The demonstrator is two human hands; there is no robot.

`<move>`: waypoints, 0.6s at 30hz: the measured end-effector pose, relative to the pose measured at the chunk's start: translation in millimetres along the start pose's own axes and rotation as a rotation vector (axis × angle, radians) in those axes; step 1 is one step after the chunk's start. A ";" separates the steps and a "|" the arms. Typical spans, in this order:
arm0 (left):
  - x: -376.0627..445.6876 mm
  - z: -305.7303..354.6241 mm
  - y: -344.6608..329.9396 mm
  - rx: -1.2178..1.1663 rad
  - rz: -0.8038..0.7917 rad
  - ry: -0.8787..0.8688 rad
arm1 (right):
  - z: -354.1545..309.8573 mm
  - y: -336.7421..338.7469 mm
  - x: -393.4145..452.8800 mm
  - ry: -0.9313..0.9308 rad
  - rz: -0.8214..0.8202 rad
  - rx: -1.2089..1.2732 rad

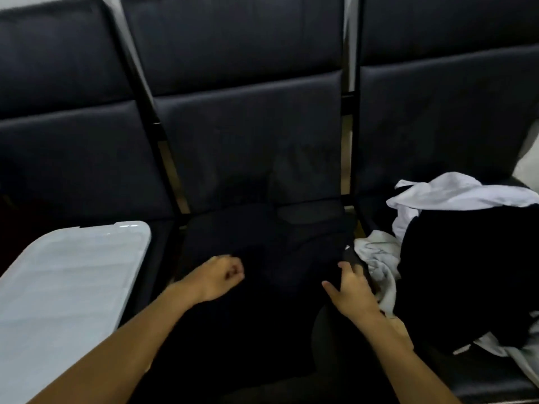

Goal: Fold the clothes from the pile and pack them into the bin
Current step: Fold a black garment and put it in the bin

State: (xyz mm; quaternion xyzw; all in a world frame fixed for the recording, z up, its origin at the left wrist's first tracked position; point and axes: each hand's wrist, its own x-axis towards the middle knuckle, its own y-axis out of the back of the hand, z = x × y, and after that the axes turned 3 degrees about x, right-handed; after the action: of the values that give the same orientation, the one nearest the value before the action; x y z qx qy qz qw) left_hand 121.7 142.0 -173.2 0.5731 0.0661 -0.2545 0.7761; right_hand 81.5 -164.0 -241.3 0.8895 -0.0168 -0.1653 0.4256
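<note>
Clothes in a black-and-white pile (455,258) sit on the right seat of the dark bench (248,135). Left of you, the white bin (58,287) shows only its ribbed top. A black garment (262,252) lies on the middle seat; your left hand (221,277) curls its fingers on its edge, your right hand (354,290) pinches its right side. No writing is readable.
</note>
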 end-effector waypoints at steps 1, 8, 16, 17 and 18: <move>28.2 19.4 -3.0 0.006 0.015 -0.045 | 4.5 -3.4 8.8 -0.025 0.073 0.055; 152.6 123.2 -22.6 0.006 0.032 -0.190 | 4.5 6.8 33.3 -0.113 -0.036 0.241; 214.5 165.0 -56.4 -0.229 -0.066 -0.009 | 1.7 37.3 38.3 -0.482 -0.320 1.227; 216.9 165.4 -55.0 -0.221 -0.045 0.009 | 1.0 41.0 36.6 -0.505 -0.359 1.277; 219.5 165.4 -52.4 -0.206 -0.030 0.021 | -0.4 44.4 34.8 -0.519 -0.386 1.313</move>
State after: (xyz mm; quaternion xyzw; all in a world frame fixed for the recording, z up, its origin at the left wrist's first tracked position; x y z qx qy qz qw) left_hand 254.9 -92.0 -249.3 0.4918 0.1088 -0.2518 0.8264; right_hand 119.4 -197.9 -216.9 0.8807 -0.0555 -0.3986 -0.2497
